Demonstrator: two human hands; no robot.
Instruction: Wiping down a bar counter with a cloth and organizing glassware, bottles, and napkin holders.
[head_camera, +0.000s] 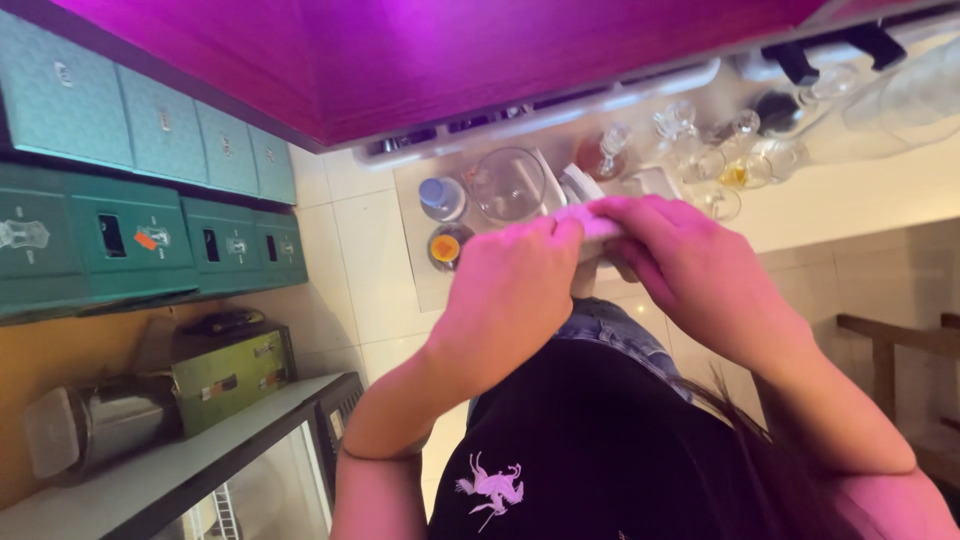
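Landmark: clear glass bowl (508, 184) on the steel bench (415, 250). Left of the bowl, a blue-capped bottle (441, 197); below that, a small orange-filled cup (446, 246). Below the bowl, left hand (510, 290), grip closed on one end of a pale folded cloth (585, 222). Right of the bowl, right hand (690, 265), fingers curled over the cloth's other end. Stemmed glasses (735, 165) stand further right.
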